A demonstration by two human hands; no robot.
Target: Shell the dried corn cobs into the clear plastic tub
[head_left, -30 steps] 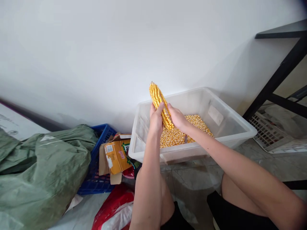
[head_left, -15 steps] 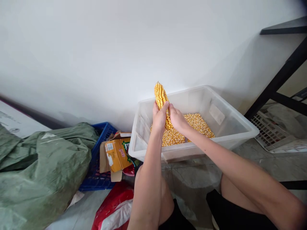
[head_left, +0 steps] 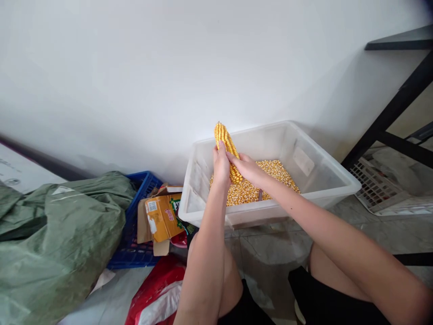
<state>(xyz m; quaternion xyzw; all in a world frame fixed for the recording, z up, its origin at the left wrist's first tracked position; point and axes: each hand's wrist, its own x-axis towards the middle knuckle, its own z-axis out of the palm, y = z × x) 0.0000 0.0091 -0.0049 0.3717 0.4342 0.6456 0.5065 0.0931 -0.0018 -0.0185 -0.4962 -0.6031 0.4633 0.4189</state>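
At far left a crumpled green sheet [head_left: 64, 234] overlaps the left part of a blue plastic crate [head_left: 130, 248]. A torn orange cardboard box [head_left: 164, 219] covers the crate's right edge, and a red-and-white bag [head_left: 155, 280] lies on the floor near the crate's front right corner. The left hand [head_left: 221, 166] has its fingers curled round a yellow corn cob [head_left: 230, 146], which tilts above the left half of a translucent tub [head_left: 267, 140], tip toward the far edge. The right hand [head_left: 248, 167] rests its thumb against the cob's right side, fingers close together. Below, loose kernels [head_left: 248, 193] cover the tub's bottom. Right of its near right corner sits a white slatted basket [head_left: 379, 185].
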